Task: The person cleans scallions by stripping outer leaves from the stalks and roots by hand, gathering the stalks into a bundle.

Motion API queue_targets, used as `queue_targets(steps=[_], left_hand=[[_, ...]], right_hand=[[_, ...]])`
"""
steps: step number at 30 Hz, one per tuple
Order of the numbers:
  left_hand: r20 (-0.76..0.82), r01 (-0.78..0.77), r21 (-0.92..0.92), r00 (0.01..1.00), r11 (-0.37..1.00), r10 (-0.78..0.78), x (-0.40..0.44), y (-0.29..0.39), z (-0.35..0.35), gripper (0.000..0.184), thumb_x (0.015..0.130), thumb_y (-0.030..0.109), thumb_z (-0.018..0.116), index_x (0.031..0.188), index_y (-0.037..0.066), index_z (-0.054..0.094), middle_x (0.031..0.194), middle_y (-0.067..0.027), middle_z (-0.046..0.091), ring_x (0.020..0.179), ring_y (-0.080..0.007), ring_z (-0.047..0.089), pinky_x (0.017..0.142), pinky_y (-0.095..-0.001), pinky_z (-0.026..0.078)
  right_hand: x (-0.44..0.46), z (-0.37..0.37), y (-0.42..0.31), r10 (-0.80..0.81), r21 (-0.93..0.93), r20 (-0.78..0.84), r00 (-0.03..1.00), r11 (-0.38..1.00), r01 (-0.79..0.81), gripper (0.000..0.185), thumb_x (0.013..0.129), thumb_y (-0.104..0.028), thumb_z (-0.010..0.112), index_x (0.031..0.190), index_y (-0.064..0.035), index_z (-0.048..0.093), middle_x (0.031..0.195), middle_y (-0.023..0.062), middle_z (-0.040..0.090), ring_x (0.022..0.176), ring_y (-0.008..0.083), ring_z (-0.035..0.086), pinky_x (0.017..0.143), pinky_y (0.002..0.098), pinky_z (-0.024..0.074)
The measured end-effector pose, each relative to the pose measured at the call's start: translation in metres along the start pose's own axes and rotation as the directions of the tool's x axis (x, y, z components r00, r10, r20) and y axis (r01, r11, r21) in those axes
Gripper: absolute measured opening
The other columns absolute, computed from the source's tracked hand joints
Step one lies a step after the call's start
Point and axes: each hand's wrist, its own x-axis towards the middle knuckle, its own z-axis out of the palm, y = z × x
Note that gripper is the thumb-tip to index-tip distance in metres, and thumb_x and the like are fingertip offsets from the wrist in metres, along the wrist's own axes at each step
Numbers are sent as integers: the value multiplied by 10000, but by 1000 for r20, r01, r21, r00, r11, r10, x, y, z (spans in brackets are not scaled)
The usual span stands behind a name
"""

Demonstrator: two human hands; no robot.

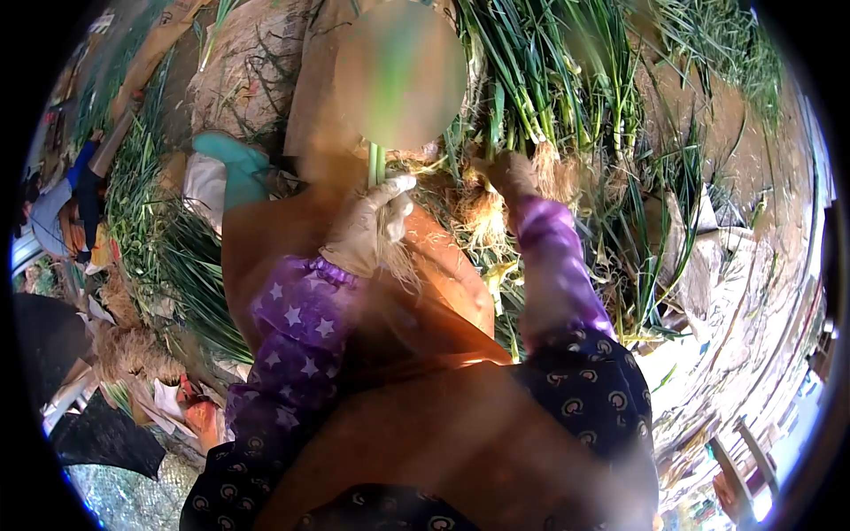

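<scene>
My left hand [372, 226], in a pale glove and a purple star-patterned sleeve, is closed round green-and-white onion stalks [377, 165]. Their roots hang below the fingers, and a blurred round patch hides the upper part. To the right, my right hand [513, 180] reaches to the base of a pile of green onions [531, 88]. Its fingers are dark and partly hidden among the stems. Pale stringy roots [481, 217] lie just beside it on its left.
More green leaves [199, 288] lie at the left, near a teal-covered foot [232, 157]. A brown sack [248, 75] is at the upper left. Another person [66, 199] shows at the far left edge. Cut roots [133, 354] are heaped at the lower left.
</scene>
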Motion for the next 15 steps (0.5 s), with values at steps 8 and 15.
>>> queue_targets(steps=[8, 15], left_hand=[[-260, -198, 172, 936, 965, 239, -4, 6, 20, 272, 809, 263, 554, 946, 31, 516, 699, -112, 584, 474, -95, 501, 349, -198, 372], [151, 13, 427, 985, 904, -85, -5, -30, 23, 478, 738, 154, 633, 1122, -55, 440, 935, -84, 549, 840, -156, 541, 756, -261, 455]], right_hand=[[-53, -14, -12, -348, 976, -45, 936, 183, 115, 346, 737, -340, 616, 856, -16, 592, 779, 115, 608, 678, 178, 567, 647, 293, 473], [-47, 26, -13, -413, 978, 209, 886, 75, -196, 739, 677, -446, 654, 1225, -24, 394, 1107, 177, 512, 1045, 274, 460, 897, 451, 349]])
